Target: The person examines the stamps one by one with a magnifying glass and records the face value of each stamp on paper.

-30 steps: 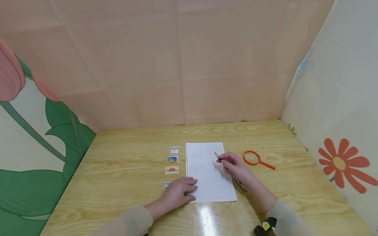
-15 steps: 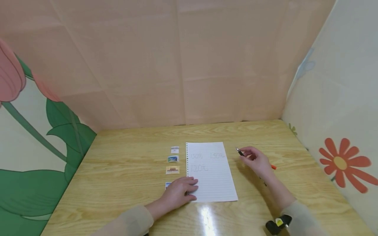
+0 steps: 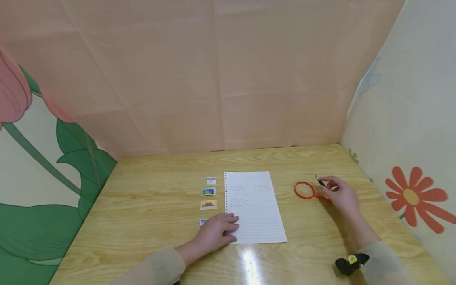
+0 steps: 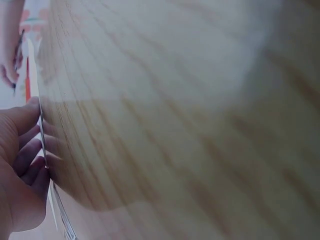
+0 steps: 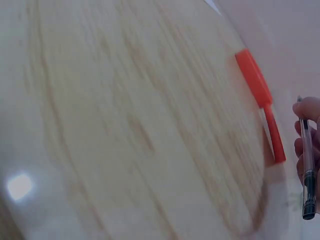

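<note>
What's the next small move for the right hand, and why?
I'd probably lower the slim clear-and-black pen onto the pale wooden table: the right hand holds it near the red-rimmed magnifying glass, off the white lined sheet, where three handwritten entries stand.

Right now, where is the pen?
In the head view, the pen is in the right hand, right of the lined paper and near the red magnifying glass; the right wrist view shows it at the right edge.
</note>
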### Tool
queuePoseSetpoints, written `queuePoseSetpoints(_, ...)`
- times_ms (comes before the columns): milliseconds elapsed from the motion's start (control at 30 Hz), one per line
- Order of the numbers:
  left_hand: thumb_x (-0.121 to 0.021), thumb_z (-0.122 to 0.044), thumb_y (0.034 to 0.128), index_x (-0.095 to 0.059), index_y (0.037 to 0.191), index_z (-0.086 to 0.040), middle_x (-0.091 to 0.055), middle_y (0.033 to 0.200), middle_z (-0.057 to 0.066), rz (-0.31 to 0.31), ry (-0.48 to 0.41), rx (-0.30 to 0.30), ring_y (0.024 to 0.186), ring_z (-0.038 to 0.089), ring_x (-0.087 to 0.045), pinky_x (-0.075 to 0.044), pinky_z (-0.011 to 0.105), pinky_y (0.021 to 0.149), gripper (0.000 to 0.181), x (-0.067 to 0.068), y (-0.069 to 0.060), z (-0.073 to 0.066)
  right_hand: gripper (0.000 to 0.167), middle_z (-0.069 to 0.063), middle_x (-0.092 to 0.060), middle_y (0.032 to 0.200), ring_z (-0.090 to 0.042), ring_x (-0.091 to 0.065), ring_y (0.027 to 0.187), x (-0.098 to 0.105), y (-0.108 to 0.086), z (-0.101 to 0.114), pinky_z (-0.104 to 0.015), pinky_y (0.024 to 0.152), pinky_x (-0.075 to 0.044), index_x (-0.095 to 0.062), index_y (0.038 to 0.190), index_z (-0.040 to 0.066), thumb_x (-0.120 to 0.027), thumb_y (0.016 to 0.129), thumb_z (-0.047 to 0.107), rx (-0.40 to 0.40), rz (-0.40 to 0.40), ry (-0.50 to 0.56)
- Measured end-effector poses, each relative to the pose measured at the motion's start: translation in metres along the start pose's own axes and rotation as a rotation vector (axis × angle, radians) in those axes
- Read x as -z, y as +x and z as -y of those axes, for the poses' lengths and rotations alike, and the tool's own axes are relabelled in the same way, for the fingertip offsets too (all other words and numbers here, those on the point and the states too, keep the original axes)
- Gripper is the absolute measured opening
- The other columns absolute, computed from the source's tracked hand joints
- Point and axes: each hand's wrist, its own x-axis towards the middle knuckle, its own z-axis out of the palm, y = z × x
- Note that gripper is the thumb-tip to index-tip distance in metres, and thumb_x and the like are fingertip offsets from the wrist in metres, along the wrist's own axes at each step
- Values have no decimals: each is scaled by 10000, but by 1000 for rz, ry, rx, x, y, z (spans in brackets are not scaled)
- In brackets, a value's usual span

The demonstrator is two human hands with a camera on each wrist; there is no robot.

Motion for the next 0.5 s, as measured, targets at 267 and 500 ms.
queuePoseSetpoints(267, -762, -326, 865, -705, 1217, -139, -579, 1382, -8, 16, -10, 22, 1303, 193, -512, -371, 341, 1112, 403, 1, 0, -1, 312, -65, -633, 848, 10, -511, 688, 7, -2, -21, -213, 570, -406, -698, 1146, 70, -757, 880, 222, -52, 17, -59)
queuePoseSetpoints(500, -761, -336, 863, -702, 1218, -148, -573, 1386, -16, 22, 0, 29, 1305, 185, -509, -367, 338, 1114, 406, 0, 0, 0, 295, -61, -646, 836, -15, -517, 695, 6, -1, -28, -250, 587, -407, -708, 1136, 63, -759, 882, 205, -29, 32, -104)
